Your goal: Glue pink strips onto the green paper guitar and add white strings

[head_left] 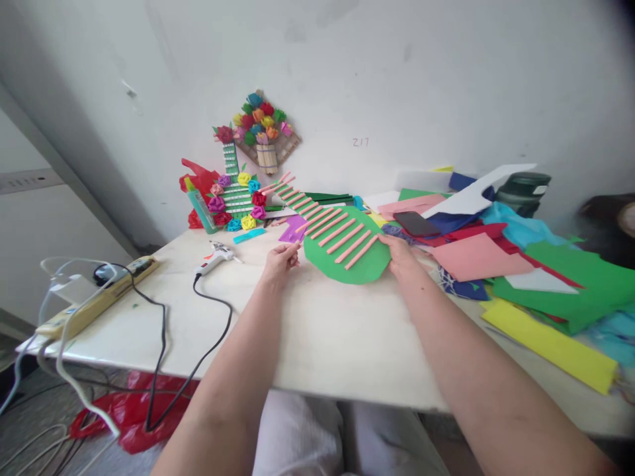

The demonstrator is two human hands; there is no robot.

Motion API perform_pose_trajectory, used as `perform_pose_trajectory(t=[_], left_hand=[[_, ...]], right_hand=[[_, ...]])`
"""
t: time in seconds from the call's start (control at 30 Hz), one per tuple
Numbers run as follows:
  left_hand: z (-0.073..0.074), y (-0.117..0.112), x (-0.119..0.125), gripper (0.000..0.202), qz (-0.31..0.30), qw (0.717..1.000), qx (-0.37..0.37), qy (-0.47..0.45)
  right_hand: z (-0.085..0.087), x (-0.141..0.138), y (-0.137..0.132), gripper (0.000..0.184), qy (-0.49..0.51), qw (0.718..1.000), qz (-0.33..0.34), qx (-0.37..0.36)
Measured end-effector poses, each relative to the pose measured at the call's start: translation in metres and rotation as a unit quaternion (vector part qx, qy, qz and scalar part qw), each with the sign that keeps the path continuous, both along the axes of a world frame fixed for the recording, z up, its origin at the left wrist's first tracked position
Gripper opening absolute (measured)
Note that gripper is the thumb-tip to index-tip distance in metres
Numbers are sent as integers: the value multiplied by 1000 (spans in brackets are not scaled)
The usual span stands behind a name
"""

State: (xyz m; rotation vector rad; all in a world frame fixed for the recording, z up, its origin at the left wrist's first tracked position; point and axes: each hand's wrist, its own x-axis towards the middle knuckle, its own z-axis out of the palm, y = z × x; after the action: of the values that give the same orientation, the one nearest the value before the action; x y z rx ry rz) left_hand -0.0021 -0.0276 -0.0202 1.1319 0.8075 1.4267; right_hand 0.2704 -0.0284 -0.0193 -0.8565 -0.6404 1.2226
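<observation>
with your right hand (395, 253) pinching the green card (368, 265) and left hand (282, 258) curled beside it, grip unclear, avoid flexing its pink strips (352, 247).

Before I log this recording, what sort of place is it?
Probably a craft workspace: a glue gun is on the white table, coloured sheets are piled to the right, and the held green cutout bears pink strips.
</observation>
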Motion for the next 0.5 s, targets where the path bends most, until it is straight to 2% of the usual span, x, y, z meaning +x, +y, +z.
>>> perform_pose_trajectory(t=[0.1, 0.3, 0.4, 0.5], left_hand=[[0, -3, 0, 27, -48, 997, -31, 43], [4, -11, -8, 27, -223, 964, -83, 121], [7, -13, -13, 28, -278, 946, -107, 127], [9, -14, -15, 31, -306, 938, -114, 112]], right_hand=[[3, -4, 1, 11, 24, 999, -39, -14], [10, -16, 0, 8, 28, 992, -121, -33], [6, -21, 3, 10, -23, 992, -121, -28], [0, -28, 8, 13, -70, 992, -107, -12]])
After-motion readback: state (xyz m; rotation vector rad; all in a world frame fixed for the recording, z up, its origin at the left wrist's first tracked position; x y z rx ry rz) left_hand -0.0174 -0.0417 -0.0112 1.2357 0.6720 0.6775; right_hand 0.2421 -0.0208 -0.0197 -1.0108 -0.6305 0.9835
